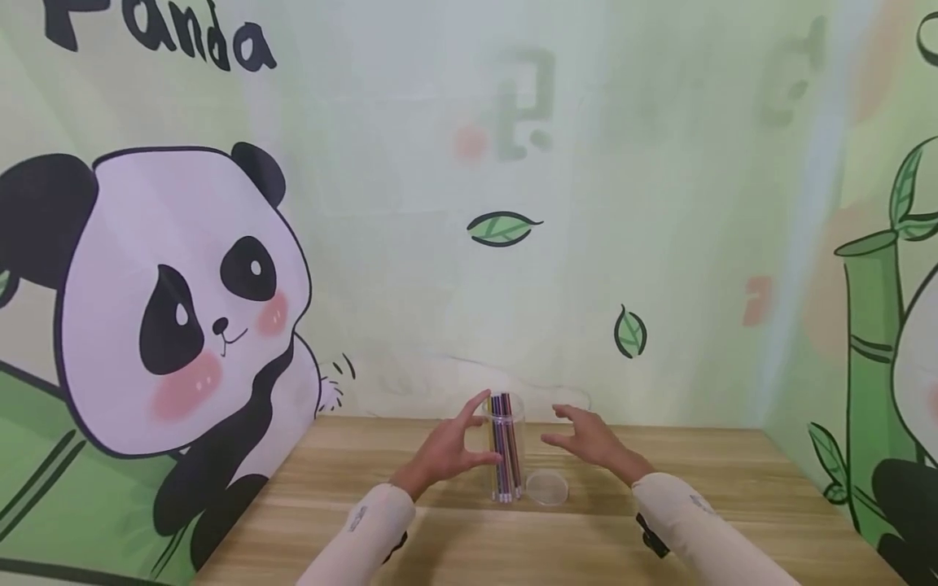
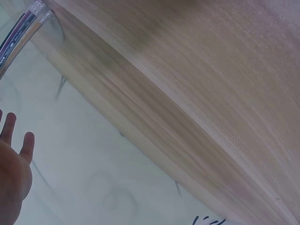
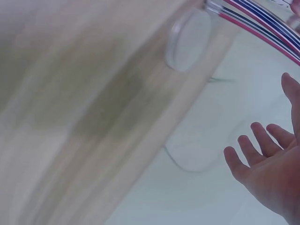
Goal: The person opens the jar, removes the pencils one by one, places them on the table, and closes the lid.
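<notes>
A clear cylindrical jar [image 1: 522,443] stands upright on the wooden table, holding several pencils [image 1: 504,460] in dark, red and yellow tones. My left hand [image 1: 445,450] is at the jar's left side, thumb and index finger spread apart. The thumb overlaps the jar in the head view; whether it touches I cannot tell. To the right of the jar, my right hand [image 1: 592,438] hovers with fingers extended and nothing in it. Flat on the table beside the jar's base lies a round clear lid [image 1: 547,488], also visible in the right wrist view [image 3: 190,41].
The wooden table [image 1: 659,505] ends at a fabric backdrop [image 1: 410,285] printed with a panda, leaves and bamboo. Both forearms wear light sleeves [image 1: 362,533] with a dark strap at each wrist.
</notes>
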`<state>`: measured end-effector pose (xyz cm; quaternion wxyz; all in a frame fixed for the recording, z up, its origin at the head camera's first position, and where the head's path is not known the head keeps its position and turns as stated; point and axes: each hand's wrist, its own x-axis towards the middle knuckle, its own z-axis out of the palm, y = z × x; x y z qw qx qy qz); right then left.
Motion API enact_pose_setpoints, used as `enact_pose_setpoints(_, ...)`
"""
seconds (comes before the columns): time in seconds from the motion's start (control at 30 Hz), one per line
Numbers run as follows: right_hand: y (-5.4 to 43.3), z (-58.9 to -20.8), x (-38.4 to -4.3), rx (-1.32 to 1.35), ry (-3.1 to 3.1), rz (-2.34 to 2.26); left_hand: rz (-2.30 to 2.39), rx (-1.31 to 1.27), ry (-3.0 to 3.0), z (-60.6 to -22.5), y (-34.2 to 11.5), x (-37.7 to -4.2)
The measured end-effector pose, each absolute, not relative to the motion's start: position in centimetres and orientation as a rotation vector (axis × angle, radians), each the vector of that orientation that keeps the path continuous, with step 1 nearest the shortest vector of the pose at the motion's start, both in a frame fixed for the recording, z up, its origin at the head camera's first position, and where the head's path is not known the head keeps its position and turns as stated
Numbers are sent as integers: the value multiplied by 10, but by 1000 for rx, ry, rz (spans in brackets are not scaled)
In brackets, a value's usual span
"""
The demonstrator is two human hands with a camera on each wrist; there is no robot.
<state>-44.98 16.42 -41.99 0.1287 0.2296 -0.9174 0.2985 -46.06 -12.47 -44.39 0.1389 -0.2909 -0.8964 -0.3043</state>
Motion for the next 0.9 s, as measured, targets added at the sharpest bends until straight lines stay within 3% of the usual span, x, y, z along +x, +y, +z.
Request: enact_pose_setpoints(0.9,141,-372,-459,730,-2530,783,-954,-792,-2572,-447,-122,-460)
